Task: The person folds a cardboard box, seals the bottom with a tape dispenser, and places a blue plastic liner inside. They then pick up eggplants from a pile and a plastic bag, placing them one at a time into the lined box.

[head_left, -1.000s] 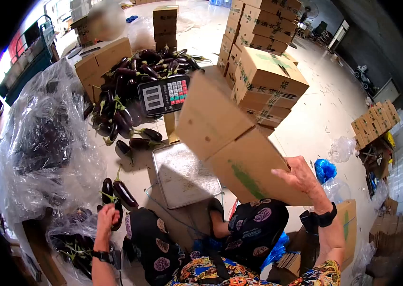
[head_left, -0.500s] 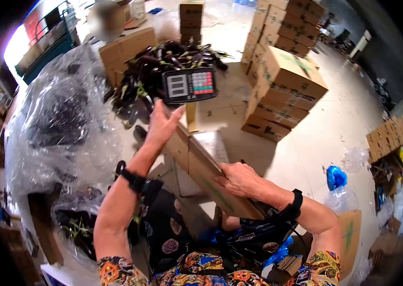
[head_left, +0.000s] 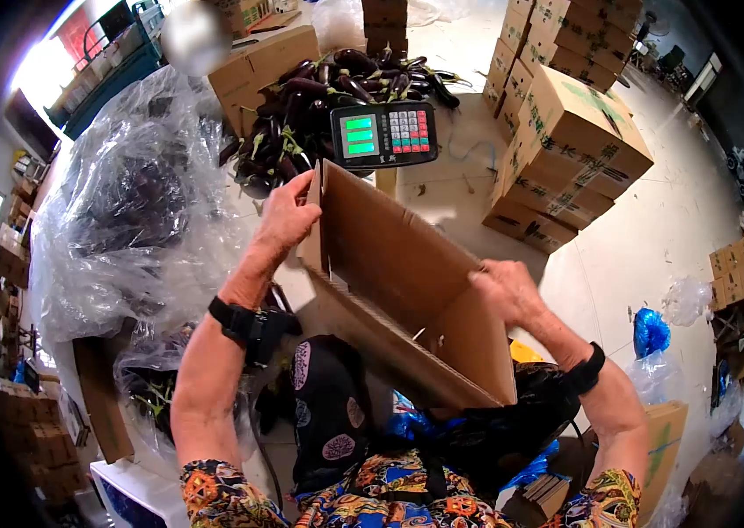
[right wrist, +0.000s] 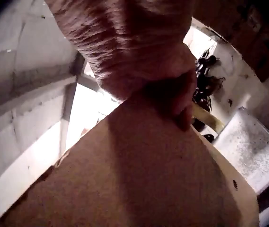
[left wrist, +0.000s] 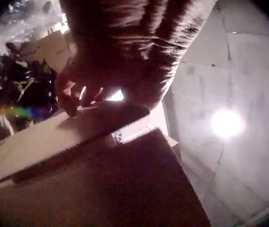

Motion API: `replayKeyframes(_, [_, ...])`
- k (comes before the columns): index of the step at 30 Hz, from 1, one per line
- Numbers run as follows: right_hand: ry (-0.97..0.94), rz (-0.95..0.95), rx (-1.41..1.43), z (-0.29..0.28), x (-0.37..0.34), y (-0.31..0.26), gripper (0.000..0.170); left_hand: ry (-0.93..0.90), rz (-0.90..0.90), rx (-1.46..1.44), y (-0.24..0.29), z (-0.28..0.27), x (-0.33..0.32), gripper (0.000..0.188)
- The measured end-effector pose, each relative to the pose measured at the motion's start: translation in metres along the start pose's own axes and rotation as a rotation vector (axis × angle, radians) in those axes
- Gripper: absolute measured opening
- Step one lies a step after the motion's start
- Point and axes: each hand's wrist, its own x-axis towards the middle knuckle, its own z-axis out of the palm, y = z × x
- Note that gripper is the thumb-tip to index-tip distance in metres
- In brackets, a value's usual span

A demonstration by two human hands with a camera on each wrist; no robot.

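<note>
Carton [head_left: 403,251], flat moments ago, now gapes as a hollow box, its inside exposed; held on the near side of the display [head_left: 385,135]; left hand [head_left: 287,214] pinches one end, right hand [head_left: 514,292] the other.

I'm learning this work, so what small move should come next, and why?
Probably square up the cardboard box: the left hand and the right hand grip its opposite ends, and its open mouth looks slanted rather than square.
</note>
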Motion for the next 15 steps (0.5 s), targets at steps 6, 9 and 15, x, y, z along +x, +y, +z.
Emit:
replayKeyframes(6, [0.358, 0.154, 0.119, 0.001, 0.008, -0.012, 0.040, -0.109, 0.361, 0.334, -0.012, -0.013, -0.041, 0.072])
replayKeyframes(9, [0.703, -0.436, -0.157, 0.021, 0.018, -0.055, 0.039, -0.188, 0.547, 0.470, -0.016, -0.003, -0.053, 0.071])
replayKeyframes(15, [0.454, -0.787, -0.091, 0.073, 0.063, -0.088, 0.047, -0.494, 0.751, 0.727, -0.072, -0.014, -0.047, 0.062])
